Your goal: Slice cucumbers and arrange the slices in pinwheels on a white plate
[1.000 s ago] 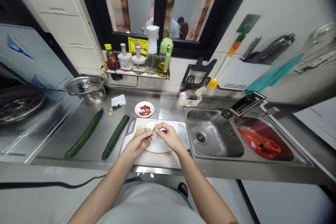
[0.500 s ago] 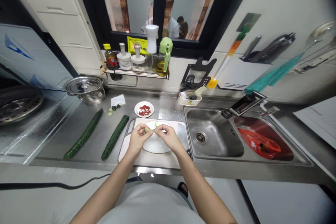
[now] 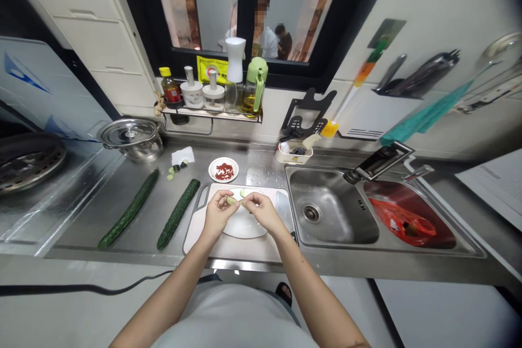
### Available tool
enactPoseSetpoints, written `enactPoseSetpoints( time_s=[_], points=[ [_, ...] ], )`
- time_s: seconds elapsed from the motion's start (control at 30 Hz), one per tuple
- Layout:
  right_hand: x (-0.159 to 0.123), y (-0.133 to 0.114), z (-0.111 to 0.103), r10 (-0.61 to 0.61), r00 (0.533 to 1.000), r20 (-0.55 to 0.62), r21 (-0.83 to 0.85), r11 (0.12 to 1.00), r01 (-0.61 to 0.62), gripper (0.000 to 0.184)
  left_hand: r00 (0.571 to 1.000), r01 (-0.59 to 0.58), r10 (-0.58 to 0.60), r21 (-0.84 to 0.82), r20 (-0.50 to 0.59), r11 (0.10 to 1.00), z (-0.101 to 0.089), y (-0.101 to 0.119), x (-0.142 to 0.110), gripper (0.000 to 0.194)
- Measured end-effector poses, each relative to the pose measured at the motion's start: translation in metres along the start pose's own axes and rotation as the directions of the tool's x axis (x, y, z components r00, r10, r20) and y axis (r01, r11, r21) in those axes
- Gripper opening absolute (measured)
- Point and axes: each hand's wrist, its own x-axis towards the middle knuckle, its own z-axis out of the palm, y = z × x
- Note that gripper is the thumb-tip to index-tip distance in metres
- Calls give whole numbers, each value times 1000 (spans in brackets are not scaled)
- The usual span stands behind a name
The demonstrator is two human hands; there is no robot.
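Note:
My left hand (image 3: 217, 213) pinches a thin pale-green cucumber slice (image 3: 230, 200) between thumb and fingers. Fingertips of my right hand (image 3: 261, 211) are closed at the slice's right end; exactly what they grip there is partly hidden. Both hands are held over a white plate (image 3: 244, 230), where another cucumber slice (image 3: 242, 193) lies near the far rim. Beneath the plate is a pale cutting board (image 3: 196, 235) with a grey edge. A knife (image 3: 284, 207) rests along the board's right side, its handle partly behind my right forearm.
Two whole cucumbers (image 3: 178, 215) lie left of the board, near cut end pieces (image 3: 171, 174) and a white paper (image 3: 183, 155). Behind the board stands a small dish (image 3: 223, 179) of red pieces. A lidded pot (image 3: 132, 138) is back left; a double sink (image 3: 338, 217) is right.
My fingers have shifted slightly around the slice, and it has turned a little in my left hand. Everything else stays in place.

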Motion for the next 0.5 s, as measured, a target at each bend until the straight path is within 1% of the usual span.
enactPoseSetpoints(
  time_s=[0.17,0.3,0.4,0.5],
  points=[
    [21,10,-12,114,993,36,-74,991,-111,15,999,-23,27,172,-18,985,-3,-13,19,27],
    [42,23,-18,92,995,33,-238,968,-82,14,999,-50,51,297,3,953,-3,-25,38,21],
    [54,34,-19,82,997,14,-439,896,-68,15,999,-40,28,400,35,916,-2,-36,49,18],
    [61,44,-20,99,995,0,-592,802,-80,15,1000,-2,-14,530,26,848,1,-47,55,15]
  ],
)
